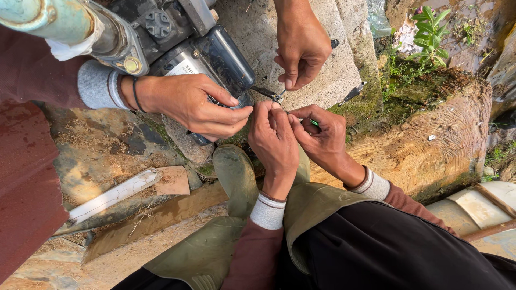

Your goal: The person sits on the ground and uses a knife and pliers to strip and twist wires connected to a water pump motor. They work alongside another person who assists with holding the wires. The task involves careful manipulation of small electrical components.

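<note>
You are pinching thin wires together beside a dark water pump, with two other hands at work close by.

Your left hand [275,137] is closing its fingertips on the fine wires [279,98], which are running from the black end cap of the pump [217,59] just above your knuckles. Your right hand [321,134] is pressing in against the left, its fingers curling tight around a small green-handled tool [313,123] whose tip is meeting the same wires. A co-worker's hand [196,102] with a grey cuff is gripping the pump's end from the left; another hand [301,45] is reaching down from the top, fingers loosely bent over the concrete block [336,75]. Your green rubber boot [235,174] is standing just below the pump.
</note>
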